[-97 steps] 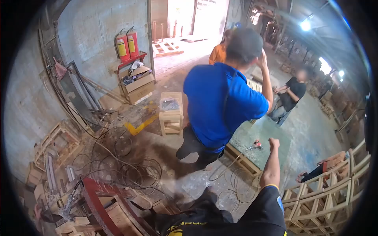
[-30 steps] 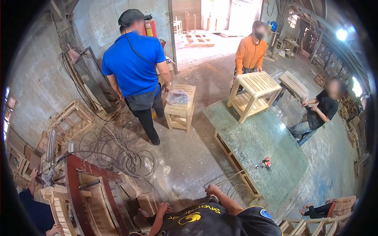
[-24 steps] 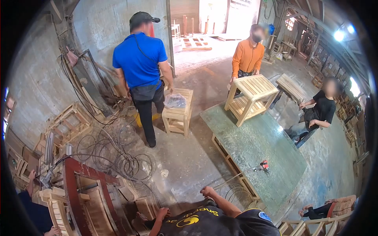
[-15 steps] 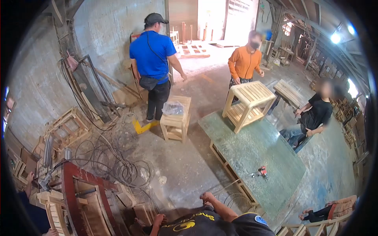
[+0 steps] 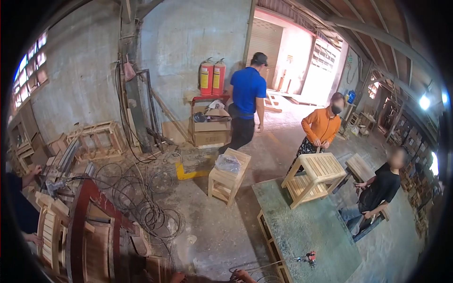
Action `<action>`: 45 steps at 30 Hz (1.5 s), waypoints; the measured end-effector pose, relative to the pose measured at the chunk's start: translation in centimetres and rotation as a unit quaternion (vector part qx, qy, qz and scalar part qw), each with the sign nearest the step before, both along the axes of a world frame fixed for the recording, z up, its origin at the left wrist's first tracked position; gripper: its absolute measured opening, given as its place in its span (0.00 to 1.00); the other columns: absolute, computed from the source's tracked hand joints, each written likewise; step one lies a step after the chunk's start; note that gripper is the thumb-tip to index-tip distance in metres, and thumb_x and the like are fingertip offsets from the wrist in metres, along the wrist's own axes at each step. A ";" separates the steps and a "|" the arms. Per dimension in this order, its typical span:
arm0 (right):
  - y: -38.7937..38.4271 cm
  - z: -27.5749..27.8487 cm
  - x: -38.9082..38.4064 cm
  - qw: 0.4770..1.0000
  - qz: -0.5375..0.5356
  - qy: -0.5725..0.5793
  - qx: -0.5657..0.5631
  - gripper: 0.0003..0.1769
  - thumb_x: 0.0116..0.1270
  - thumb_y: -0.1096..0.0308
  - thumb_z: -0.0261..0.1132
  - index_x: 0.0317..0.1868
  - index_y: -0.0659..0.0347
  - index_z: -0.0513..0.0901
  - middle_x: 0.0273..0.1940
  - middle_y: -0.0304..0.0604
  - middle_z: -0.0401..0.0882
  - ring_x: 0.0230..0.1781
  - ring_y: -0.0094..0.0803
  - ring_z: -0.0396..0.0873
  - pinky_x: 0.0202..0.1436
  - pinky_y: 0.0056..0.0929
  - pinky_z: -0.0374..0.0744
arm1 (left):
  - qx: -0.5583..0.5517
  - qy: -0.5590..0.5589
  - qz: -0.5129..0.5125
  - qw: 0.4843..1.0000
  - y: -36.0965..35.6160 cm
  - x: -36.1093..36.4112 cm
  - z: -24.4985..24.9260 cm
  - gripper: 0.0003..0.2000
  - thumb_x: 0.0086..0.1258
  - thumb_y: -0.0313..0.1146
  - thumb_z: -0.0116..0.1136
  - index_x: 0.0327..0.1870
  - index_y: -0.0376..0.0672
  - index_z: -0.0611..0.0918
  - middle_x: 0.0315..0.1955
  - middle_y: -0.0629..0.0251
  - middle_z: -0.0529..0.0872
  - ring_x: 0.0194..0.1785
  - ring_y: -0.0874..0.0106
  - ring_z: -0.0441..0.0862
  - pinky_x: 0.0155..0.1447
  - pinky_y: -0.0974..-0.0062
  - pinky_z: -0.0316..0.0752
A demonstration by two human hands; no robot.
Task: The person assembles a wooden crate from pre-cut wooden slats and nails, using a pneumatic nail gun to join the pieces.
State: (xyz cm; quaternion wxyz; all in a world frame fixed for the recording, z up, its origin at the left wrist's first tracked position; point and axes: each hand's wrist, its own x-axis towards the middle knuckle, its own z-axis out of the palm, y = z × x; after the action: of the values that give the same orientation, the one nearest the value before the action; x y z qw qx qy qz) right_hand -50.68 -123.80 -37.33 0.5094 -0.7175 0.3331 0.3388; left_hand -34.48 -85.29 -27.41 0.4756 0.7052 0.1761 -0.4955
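Observation:
My left hand point(image 5: 178, 277) is at the bottom edge of the head view, mostly cut off. My right hand point(image 5: 242, 276) shows low in the middle, also partly cut off, with its fingers too small and hidden to read. Beside the right hand, a thin hose point(image 5: 252, 267) runs toward the green-topped worktable point(image 5: 302, 226). A red and silver power tool point(image 5: 309, 258) lies on that tabletop. Farther along the worktable stands a slatted wooden stool point(image 5: 323, 167) with a lower shelf.
Another wooden stool point(image 5: 230, 177) carries a clear plastic bag point(image 5: 228, 163). Coiled hoses point(image 5: 158, 219) spread over the floor. A red-edged wooden frame point(image 5: 80, 226) stands at left. Workers in blue point(image 5: 247, 89), orange point(image 5: 322, 125) and black point(image 5: 380, 188) are around; another person's hand point(image 5: 34, 170) shows at left.
My view has tilted up and turned left, so my hands sit lower in it. The person in blue has walked away toward the doorway. The person in orange now has both hands together at the stool.

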 end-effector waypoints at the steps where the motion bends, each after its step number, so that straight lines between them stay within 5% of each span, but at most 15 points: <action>1: -0.9 -3.0 0.1 0.998 0.057 -0.020 -0.025 0.23 0.56 0.50 0.68 0.47 0.56 0.84 0.35 0.46 0.86 0.33 0.38 0.85 0.37 0.36 0.82 | -0.011 -0.006 0.010 1.000 -0.2 0.1 0.1 0.14 0.70 0.37 0.50 0.41 0.34 0.81 0.29 0.53 0.87 0.27 0.61 0.85 0.31 0.64 0.80; 3: -1.3 -2.5 0.7 0.966 0.226 -0.058 -0.111 0.25 0.55 0.53 0.69 0.53 0.51 0.82 0.40 0.46 0.86 0.37 0.40 0.85 0.42 0.37 0.82 | -0.051 -0.022 0.020 0.998 0.2 0.2 -0.6 0.13 0.70 0.36 0.50 0.38 0.34 0.81 0.28 0.54 0.87 0.26 0.62 0.85 0.30 0.65 0.79; 5: -1.1 4.8 2.3 0.866 0.438 -0.093 -0.225 0.27 0.54 0.55 0.69 0.57 0.46 0.80 0.45 0.46 0.85 0.42 0.41 0.85 0.47 0.38 0.81 | -0.112 -0.041 0.020 0.993 0.7 0.3 -1.8 0.13 0.69 0.36 0.51 0.34 0.34 0.83 0.26 0.56 0.87 0.25 0.64 0.85 0.28 0.67 0.79; 9: -0.8 4.1 3.9 0.984 0.159 -0.034 -0.071 0.24 0.56 0.55 0.67 0.56 0.46 0.81 0.47 0.47 0.84 0.43 0.40 0.85 0.45 0.37 0.83 | 0.010 -0.136 -0.014 0.991 -0.2 -1.0 2.3 0.12 0.63 0.37 0.59 0.29 0.36 0.83 0.20 0.60 0.84 0.22 0.68 0.83 0.26 0.70 0.77; 11: -1.0 3.2 4.8 0.983 0.145 -0.081 -0.071 0.23 0.57 0.56 0.68 0.53 0.53 0.83 0.43 0.44 0.86 0.40 0.37 0.85 0.44 0.35 0.82 | 0.092 -0.186 -0.055 0.977 -0.6 -1.4 4.3 0.12 0.57 0.37 0.64 0.28 0.36 0.82 0.18 0.60 0.82 0.19 0.68 0.81 0.24 0.69 0.75; 15: -1.3 6.2 5.8 0.998 0.029 -0.054 -0.014 0.26 0.56 0.57 0.70 0.55 0.55 0.82 0.44 0.42 0.86 0.40 0.37 0.86 0.46 0.33 0.82 | 0.087 -0.168 0.079 0.979 -1.0 -1.0 7.0 0.08 0.51 0.32 0.67 0.21 0.37 0.81 0.14 0.64 0.79 0.16 0.70 0.79 0.19 0.71 0.72; 18: -1.0 11.0 6.6 1.000 -0.009 -0.011 -0.002 0.25 0.56 0.58 0.70 0.54 0.54 0.82 0.45 0.45 0.85 0.40 0.37 0.86 0.44 0.31 0.82 | 0.070 -0.159 0.150 0.973 -0.4 0.1 3.6 0.06 0.50 0.29 0.65 0.21 0.37 0.81 0.13 0.66 0.79 0.14 0.70 0.78 0.17 0.71 0.70; 21: -1.8 6.0 5.9 0.982 0.144 -0.070 -0.099 0.20 0.62 0.59 0.65 0.53 0.55 0.83 0.41 0.46 0.87 0.36 0.35 0.87 0.37 0.31 0.83 | 0.048 -0.149 0.162 0.974 -0.6 0.5 3.8 0.06 0.51 0.30 0.63 0.20 0.37 0.81 0.12 0.66 0.78 0.13 0.71 0.77 0.17 0.71 0.70; 24: -0.8 10.9 5.5 0.998 -0.060 -0.026 0.003 0.19 0.61 0.58 0.66 0.44 0.66 0.85 0.35 0.46 0.86 0.28 0.35 0.85 0.34 0.32 0.83 | 0.037 -0.158 0.118 0.980 -1.3 0.7 4.1 0.08 0.52 0.31 0.62 0.19 0.37 0.80 0.12 0.65 0.79 0.13 0.72 0.78 0.17 0.72 0.70; 27: -1.3 9.5 5.4 0.991 -0.128 -0.024 0.005 0.20 0.61 0.56 0.66 0.44 0.66 0.85 0.34 0.47 0.87 0.28 0.35 0.85 0.33 0.31 0.83 | 0.032 -0.188 0.058 0.980 -1.9 1.1 4.8 0.08 0.53 0.32 0.61 0.19 0.38 0.80 0.12 0.64 0.79 0.14 0.72 0.79 0.18 0.72 0.70; 35: -1.4 13.7 4.9 0.994 -0.106 -0.029 -0.030 0.20 0.61 0.57 0.65 0.44 0.69 0.84 0.33 0.49 0.86 0.27 0.37 0.86 0.32 0.34 0.83 | -0.003 -0.241 0.028 0.970 -2.3 2.7 3.4 0.10 0.55 0.34 0.59 0.21 0.36 0.80 0.12 0.64 0.77 0.15 0.70 0.78 0.19 0.72 0.69; 41: -1.4 16.4 4.7 0.985 -0.169 -0.014 -0.029 0.20 0.60 0.59 0.65 0.42 0.70 0.83 0.32 0.50 0.86 0.26 0.38 0.85 0.31 0.36 0.83 | -0.005 -0.094 0.102 0.990 -3.8 3.2 3.8 0.11 0.59 0.38 0.60 0.31 0.38 0.82 0.22 0.62 0.82 0.15 0.67 0.78 0.19 0.72 0.69; 45: -2.0 14.3 4.6 0.988 -0.151 -0.012 -0.044 0.20 0.62 0.56 0.62 0.44 0.65 0.83 0.36 0.45 0.87 0.27 0.35 0.86 0.31 0.37 0.84 | -0.024 -0.030 0.014 0.999 -3.9 3.0 5.5 0.13 0.61 0.39 0.59 0.37 0.38 0.81 0.28 0.63 0.84 0.19 0.66 0.80 0.24 0.72 0.73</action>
State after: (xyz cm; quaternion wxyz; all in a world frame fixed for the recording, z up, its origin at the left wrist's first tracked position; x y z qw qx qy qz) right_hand -46.13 -125.85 -23.06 0.5269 -0.6844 0.4460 0.2346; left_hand -31.50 -89.15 -21.89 0.5044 0.7054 0.1595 -0.4717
